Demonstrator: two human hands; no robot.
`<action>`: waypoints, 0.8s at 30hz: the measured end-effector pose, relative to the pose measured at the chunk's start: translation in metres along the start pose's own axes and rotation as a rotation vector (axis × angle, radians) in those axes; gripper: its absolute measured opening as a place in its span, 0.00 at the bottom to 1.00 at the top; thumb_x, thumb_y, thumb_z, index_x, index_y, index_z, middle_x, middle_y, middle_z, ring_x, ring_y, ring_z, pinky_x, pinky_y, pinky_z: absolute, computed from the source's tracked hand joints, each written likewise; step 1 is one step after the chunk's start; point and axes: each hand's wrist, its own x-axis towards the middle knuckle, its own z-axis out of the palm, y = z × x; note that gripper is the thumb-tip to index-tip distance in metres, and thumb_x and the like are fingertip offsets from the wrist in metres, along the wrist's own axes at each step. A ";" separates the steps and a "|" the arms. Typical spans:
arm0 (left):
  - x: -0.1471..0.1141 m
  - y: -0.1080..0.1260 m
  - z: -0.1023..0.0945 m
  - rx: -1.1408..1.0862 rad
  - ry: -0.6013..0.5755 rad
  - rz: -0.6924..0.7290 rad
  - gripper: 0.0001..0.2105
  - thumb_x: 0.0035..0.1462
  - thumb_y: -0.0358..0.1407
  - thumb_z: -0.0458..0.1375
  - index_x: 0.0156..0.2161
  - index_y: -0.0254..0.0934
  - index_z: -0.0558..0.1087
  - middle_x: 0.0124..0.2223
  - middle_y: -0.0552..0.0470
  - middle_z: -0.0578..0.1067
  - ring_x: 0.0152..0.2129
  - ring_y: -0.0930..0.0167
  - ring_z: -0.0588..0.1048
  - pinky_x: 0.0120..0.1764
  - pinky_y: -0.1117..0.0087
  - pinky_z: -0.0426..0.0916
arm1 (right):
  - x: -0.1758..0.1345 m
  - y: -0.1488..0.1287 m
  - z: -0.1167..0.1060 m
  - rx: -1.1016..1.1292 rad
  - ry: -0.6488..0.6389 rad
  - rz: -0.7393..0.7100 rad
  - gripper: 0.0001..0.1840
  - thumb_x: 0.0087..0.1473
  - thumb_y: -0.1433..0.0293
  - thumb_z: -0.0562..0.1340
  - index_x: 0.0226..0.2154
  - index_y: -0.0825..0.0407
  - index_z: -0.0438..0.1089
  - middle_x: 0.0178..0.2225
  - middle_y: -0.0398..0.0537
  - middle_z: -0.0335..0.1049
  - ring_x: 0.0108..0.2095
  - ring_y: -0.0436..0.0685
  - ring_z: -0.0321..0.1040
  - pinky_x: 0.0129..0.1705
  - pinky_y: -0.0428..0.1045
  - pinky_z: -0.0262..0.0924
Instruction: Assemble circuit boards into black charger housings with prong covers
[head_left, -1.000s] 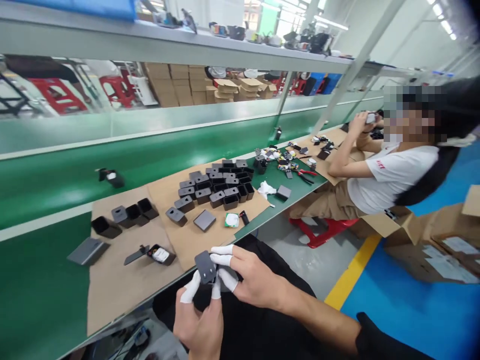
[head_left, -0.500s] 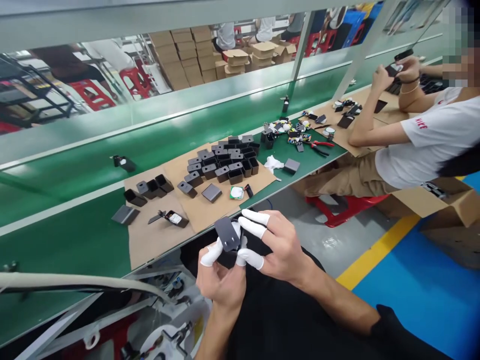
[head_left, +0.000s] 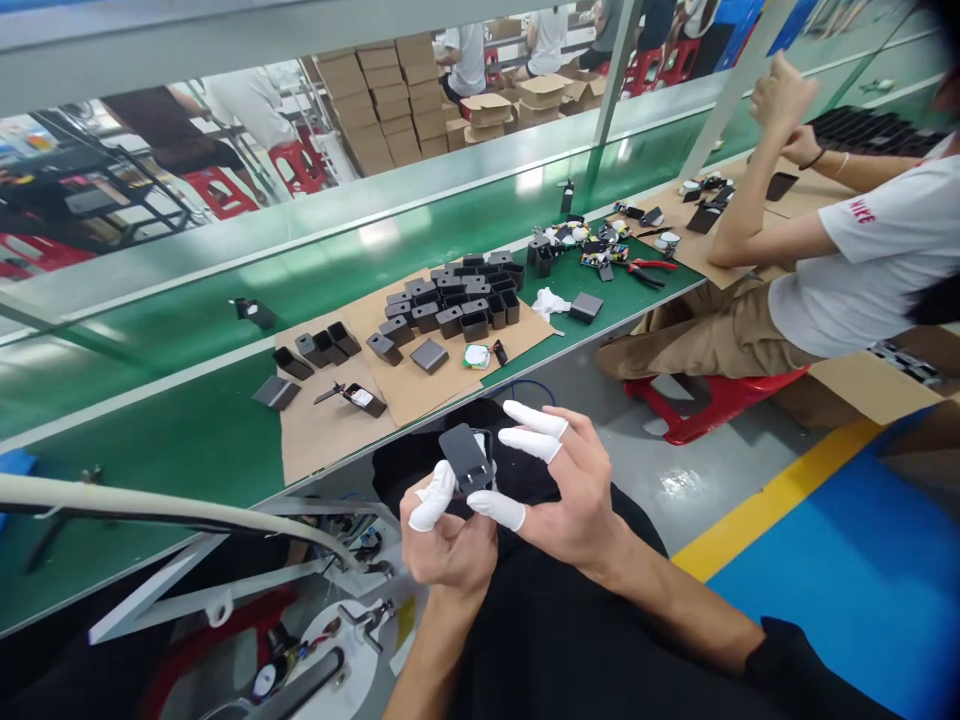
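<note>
My left hand [head_left: 450,535], with a white finger cot on the thumb, is closed around a small black power adapter [head_left: 466,458] above my lap. Its flat cover plate faces me, with two metal prongs near the lower end; a bit of white shows at the open side. My right hand [head_left: 562,480] is beside it with fingers spread. The right thumb lies at the adapter's lower edge, and whether it touches cannot be told. The index and middle fingers, in white cots, are stretched out, apart from the adapter. Nearest on the bench is a circuit board with a white pad [head_left: 476,356].
Several black housings [head_left: 450,320] stand on cardboard [head_left: 405,390] on the green bench. A partly filled housing [head_left: 365,400] lies left of them. Pliers [head_left: 651,270] and white cloth [head_left: 550,302] are farther right. A co-worker [head_left: 862,230] sits at right. A pale hose [head_left: 187,510] crosses at left.
My right index and middle fingers have lifted away from the adapter. The view has shifted slightly. The co-worker has raised one hand.
</note>
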 end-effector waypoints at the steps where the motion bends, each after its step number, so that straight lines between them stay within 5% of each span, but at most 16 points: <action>1: -0.002 -0.001 -0.001 0.000 -0.002 -0.005 0.25 0.49 0.24 0.75 0.53 0.37 0.79 0.44 0.49 0.81 0.34 0.66 0.80 0.34 0.65 0.76 | -0.001 -0.001 -0.001 -0.023 0.003 -0.016 0.23 0.61 0.61 0.76 0.54 0.51 0.74 0.53 0.65 0.85 0.49 0.67 0.85 0.58 0.66 0.76; 12: -0.020 -0.009 -0.011 -0.038 0.054 -0.114 0.12 0.59 0.40 0.75 0.43 0.39 0.79 0.40 0.49 0.81 0.36 0.63 0.82 0.35 0.63 0.75 | -0.008 -0.012 0.007 -0.140 -0.118 -0.138 0.20 0.65 0.60 0.72 0.53 0.54 0.76 0.56 0.65 0.84 0.46 0.65 0.85 0.63 0.67 0.71; 20: 0.003 -0.012 -0.008 -0.298 -0.203 -0.712 0.17 0.59 0.43 0.76 0.46 0.39 0.77 0.39 0.54 0.78 0.34 0.70 0.81 0.41 0.70 0.79 | 0.014 0.022 0.009 0.235 -0.321 0.062 0.22 0.60 0.61 0.76 0.56 0.46 0.79 0.60 0.58 0.81 0.59 0.67 0.80 0.62 0.65 0.75; 24: 0.015 -0.031 -0.016 -0.537 -0.225 -0.999 0.21 0.52 0.45 0.80 0.45 0.40 0.78 0.42 0.52 0.81 0.41 0.69 0.83 0.49 0.68 0.80 | 0.026 0.039 0.019 0.365 -0.446 0.068 0.27 0.61 0.64 0.78 0.60 0.44 0.78 0.63 0.57 0.79 0.61 0.66 0.79 0.61 0.64 0.77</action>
